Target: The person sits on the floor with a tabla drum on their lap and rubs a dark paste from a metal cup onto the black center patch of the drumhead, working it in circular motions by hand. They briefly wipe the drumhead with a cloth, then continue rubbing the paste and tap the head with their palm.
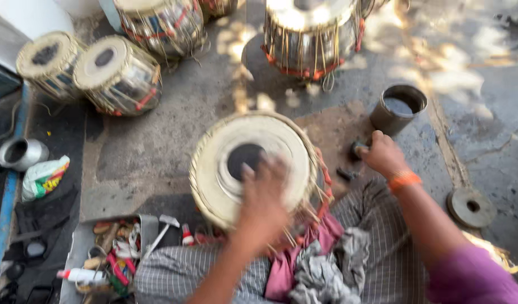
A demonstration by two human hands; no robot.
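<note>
A hand drum (253, 163) with a pale skin and a black centre spot rests tilted in my lap, against a pink cloth (304, 253). My left hand (263, 197) is blurred by motion and lies on the drumhead just below the black spot, fingers spread. My right hand (383, 155) reaches out to the floor on the right and closes around a small dark object (357, 149) near a dark metal cup (398, 108). An orange thread band circles my right wrist.
Several other drums stand at the back: two small ones (90, 70) at left, larger metal-bodied ones (307, 34) at centre. A tool tray (109, 253) lies at lower left, a metal bowl (21, 153) and bag at far left, a round disc (470, 206) at right.
</note>
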